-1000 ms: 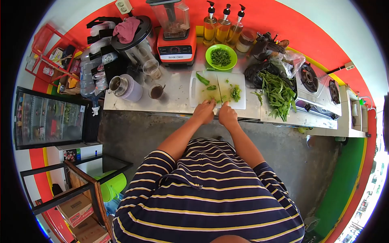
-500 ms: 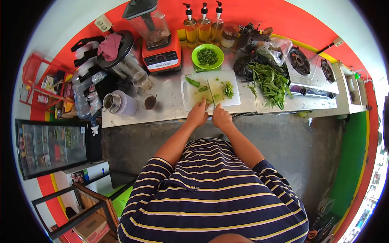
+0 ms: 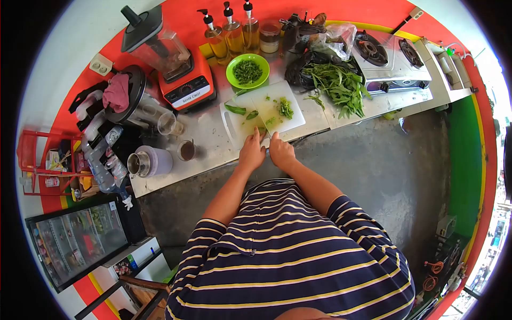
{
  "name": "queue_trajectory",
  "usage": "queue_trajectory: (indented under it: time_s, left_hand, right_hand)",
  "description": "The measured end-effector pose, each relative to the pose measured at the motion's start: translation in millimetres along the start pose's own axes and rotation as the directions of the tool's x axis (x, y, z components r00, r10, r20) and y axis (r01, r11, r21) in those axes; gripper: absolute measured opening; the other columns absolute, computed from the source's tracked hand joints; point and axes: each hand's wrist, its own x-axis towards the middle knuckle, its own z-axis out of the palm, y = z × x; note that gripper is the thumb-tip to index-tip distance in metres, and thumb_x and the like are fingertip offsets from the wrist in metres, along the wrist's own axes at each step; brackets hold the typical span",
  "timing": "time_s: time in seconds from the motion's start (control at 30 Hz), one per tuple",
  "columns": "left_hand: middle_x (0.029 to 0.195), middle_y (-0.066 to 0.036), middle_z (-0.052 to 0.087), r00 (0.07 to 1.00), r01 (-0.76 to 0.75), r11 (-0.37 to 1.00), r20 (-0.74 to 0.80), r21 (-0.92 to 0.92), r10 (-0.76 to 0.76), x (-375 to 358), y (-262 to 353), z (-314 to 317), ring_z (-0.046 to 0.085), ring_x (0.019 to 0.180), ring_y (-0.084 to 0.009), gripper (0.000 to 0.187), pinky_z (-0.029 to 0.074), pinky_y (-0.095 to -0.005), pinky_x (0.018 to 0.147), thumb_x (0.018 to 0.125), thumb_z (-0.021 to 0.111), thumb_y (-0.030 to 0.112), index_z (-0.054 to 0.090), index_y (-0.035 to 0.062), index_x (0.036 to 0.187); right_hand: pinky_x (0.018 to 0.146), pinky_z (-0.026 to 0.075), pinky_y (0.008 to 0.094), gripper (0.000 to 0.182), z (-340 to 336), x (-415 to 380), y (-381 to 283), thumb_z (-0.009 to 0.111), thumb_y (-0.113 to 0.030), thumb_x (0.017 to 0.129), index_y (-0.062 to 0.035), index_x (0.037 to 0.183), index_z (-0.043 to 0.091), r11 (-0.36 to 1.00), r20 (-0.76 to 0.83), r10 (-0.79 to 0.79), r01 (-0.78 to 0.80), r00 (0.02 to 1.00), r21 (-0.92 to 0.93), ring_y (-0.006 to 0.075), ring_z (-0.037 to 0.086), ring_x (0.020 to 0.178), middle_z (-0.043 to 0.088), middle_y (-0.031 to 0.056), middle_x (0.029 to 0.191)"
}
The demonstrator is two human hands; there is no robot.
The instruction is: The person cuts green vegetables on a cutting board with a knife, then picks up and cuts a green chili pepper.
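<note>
A white cutting board [image 3: 290, 95] lies at the counter's front edge. My right hand [image 3: 281, 152] is wrapped round the handle of a knife [image 3: 265, 118], whose thin blade reaches away across the board. To the left of the blade, my left hand [image 3: 252, 150] has its fingers pressed together on some green leaves [image 3: 262, 131] at the board's near edge; the fingers partly hide them. Whole leaves [image 3: 235, 109] lie on the left part of the board. A small heap of chopped greens [image 3: 286, 108] sits right of the knife. Behind the board stands a green bowl [image 3: 263, 62] of chopped greens.
A bunch of leafy greens [image 3: 341, 88] lies right of the board, beside a gas stove [image 3: 394, 64]. At the back are a red blender [image 3: 186, 88] and pump bottles [image 3: 233, 37]. Cups [image 3: 187, 150] and a metal-mouthed flask [image 3: 154, 161] stand on the left.
My view has turned, so the counter now slopes up towards the right. Both hands stay at the board's near edge, with the knife still in my right hand.
</note>
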Motion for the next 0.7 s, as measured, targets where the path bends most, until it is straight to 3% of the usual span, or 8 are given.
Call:
queue_trajectory:
  time_s: [0.2,0.37,0.43,0.47,0.57,0.63,0.67,0.7]
  left_hand:
    - [0.142,-0.014,0.056,0.997,-0.011,0.999,0.077,-0.047,0.014,-6,0,-9,0.045,0.134,-0.0344,0.085,0.045,-0.0424,0.107,0.084,0.061,0.010,0.017,-0.0056,0.155]
    - [0.141,-0.014,0.058,0.998,-0.012,0.995,0.062,-0.097,0.018,-1,-13,-2,0.044,0.136,-0.0342,0.085,0.043,-0.0418,0.109,0.085,0.062,0.010,0.017,-0.0058,0.155]
    - [0.137,-0.015,0.060,0.997,-0.081,0.973,-0.021,-0.218,0.078,0,-18,1,0.048,0.132,-0.0357,0.082,0.042,-0.0420,0.109,0.084,0.064,0.010,0.024,-0.0043,0.154]
    - [0.137,-0.015,0.060,0.997,-0.078,0.974,-0.025,-0.213,0.074,0,-21,-1,0.048,0.132,-0.0357,0.082,0.042,-0.0420,0.109,0.084,0.064,0.010,0.024,-0.0043,0.154]
    - [0.128,-0.014,0.066,0.982,-0.114,0.966,-0.176,-0.231,0.073,12,-29,-17,0.054,0.123,-0.0362,0.067,0.043,-0.0421,0.106,0.083,0.066,0.008,0.044,0.0013,0.146]
    - [0.118,-0.013,0.066,0.944,0.016,0.991,-0.325,-0.129,-0.058,23,-36,-29,0.057,0.116,-0.0347,0.045,0.046,-0.0434,0.101,0.085,0.065,0.008,0.058,0.0066,0.130]
    - [0.113,-0.013,0.066,0.928,0.046,0.992,-0.363,-0.114,-0.085,33,-42,-33,0.058,0.112,-0.0338,0.033,0.049,-0.0437,0.096,0.084,0.067,0.010,0.063,0.0082,0.118]
    - [0.113,-0.013,0.066,0.920,0.054,0.991,-0.379,-0.124,-0.098,43,-49,-35,0.058,0.112,-0.0338,0.033,0.049,-0.0437,0.096,0.084,0.067,0.010,0.063,0.0082,0.118]
  right_hand:
    - [0.086,0.056,0.0498,0.027,-20,14,-7,0.056,-0.012,0.093,0.0020,0.113,0.045,1.000,0.034,-0.006,0.005,0.999,0.017,0.0442,0.070,0.099,0.070,0.0287,0.103]
    - [0.083,0.058,0.0480,0.030,-6,-7,-12,0.055,-0.015,0.094,0.0029,0.116,0.046,0.997,0.038,0.078,-0.078,0.996,0.014,0.0418,0.071,0.097,0.071,0.0272,0.103]
    - [0.081,0.059,0.0462,0.033,1,1,-9,0.055,-0.018,0.095,0.0041,0.118,0.045,0.997,0.035,0.068,-0.067,0.997,-0.034,0.0393,0.072,0.095,0.072,0.0252,0.102]
    - [0.082,0.058,0.0474,0.033,4,10,-6,0.054,-0.020,0.095,0.0029,0.118,0.047,0.997,0.002,0.073,-0.073,0.997,0.013,0.0401,0.072,0.097,0.072,0.0258,0.102]
    - [0.086,0.054,0.0511,0.035,-8,25,6,0.056,-0.021,0.094,0.0033,0.117,0.049,0.989,0.013,0.049,-0.051,0.999,0.135,0.0441,0.068,0.100,0.070,0.0293,0.103]
    - [0.089,0.051,0.0536,0.036,-16,27,19,0.059,-0.021,0.092,0.0047,0.117,0.051,0.982,0.060,0.009,-0.020,0.998,0.188,0.0471,0.066,0.102,0.068,0.0321,0.104]
    - [0.089,0.051,0.0549,0.036,-15,24,24,0.056,-0.023,0.093,0.0035,0.117,0.051,0.970,-0.009,0.015,-0.012,1.000,0.245,0.0487,0.065,0.102,0.068,0.0326,0.103]
    - [0.089,0.050,0.0562,0.037,-13,22,31,0.054,-0.026,0.094,0.0023,0.117,0.052,0.953,-0.076,0.023,0.001,0.997,0.301,0.0503,0.063,0.102,0.067,0.0330,0.102]
